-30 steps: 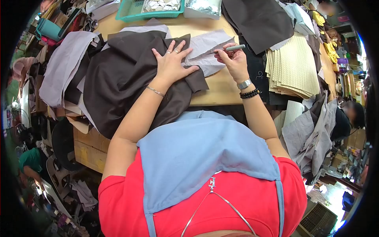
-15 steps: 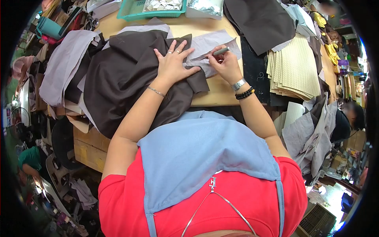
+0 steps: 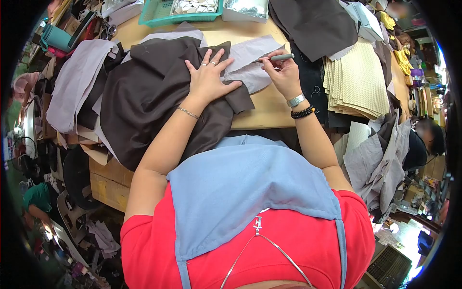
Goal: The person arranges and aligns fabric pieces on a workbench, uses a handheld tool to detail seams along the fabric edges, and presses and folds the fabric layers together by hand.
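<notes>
Spread fingers of my left hand (image 3: 210, 77) press flat on a dark brown cloth (image 3: 149, 79) bunched over the table. My right hand (image 3: 284, 74) grips a grey-green pen (image 3: 282, 57), its thin tip pointing left over a pale grey cloth piece (image 3: 252, 50). That piece lies just right of my left hand, partly tucked beside the dark cloth. A narrow flap of the brown cloth (image 3: 239, 99) sticks out below my left thumb. Whether the pen's tip touches the cloth I cannot tell.
At the table's far edge sit a teal basket (image 3: 185, 19) with small pale pieces and a white box (image 3: 245, 13). Textured cream sheets (image 3: 353, 82) are stacked on the right, below a dark cloth (image 3: 313, 29). Grey cloth (image 3: 79, 82) hangs at the left.
My right hand, with the pen, has moved slightly right, away from my left hand, and the pen now lies flatter. My left hand keeps its place on the brown cloth.
</notes>
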`<move>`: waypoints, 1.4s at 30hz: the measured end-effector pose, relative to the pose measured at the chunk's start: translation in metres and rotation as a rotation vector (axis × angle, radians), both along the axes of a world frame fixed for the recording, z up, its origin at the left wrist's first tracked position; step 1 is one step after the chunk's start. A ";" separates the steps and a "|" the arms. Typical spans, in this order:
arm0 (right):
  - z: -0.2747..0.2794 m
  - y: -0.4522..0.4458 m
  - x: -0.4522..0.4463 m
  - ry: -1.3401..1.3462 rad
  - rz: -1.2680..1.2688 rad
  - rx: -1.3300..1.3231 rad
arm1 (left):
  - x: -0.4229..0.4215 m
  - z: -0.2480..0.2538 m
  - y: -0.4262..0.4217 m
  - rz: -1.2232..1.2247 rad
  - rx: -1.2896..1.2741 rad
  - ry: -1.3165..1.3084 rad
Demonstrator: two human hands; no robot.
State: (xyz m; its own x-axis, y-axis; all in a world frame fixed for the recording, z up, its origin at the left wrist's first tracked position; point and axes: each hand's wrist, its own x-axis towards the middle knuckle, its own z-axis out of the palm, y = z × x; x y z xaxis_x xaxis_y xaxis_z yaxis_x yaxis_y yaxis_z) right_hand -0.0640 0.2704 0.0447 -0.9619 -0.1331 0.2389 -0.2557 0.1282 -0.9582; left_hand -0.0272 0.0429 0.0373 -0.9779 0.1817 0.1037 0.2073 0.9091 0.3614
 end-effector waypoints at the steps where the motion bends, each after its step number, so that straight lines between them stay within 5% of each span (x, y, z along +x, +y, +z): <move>1: 0.000 -0.001 0.000 -0.006 0.007 0.011 | 0.000 0.000 0.000 -0.001 0.000 0.001; 32: 0.010 0.026 -0.020 0.210 -0.225 0.407 | 0.000 -0.001 -0.001 -0.008 -0.011 0.001; 42: 0.005 0.041 -0.027 0.149 -0.286 0.318 | -0.001 0.000 -0.001 -0.020 0.022 -0.005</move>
State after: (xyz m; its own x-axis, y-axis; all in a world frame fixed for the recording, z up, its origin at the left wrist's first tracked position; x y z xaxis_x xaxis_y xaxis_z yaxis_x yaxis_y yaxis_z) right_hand -0.0914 0.3110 0.0500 -0.9289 0.0438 0.3677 -0.2994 0.4955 -0.8154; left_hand -0.0281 0.0421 0.0369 -0.9746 0.1990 0.1031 0.2235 0.8965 0.3825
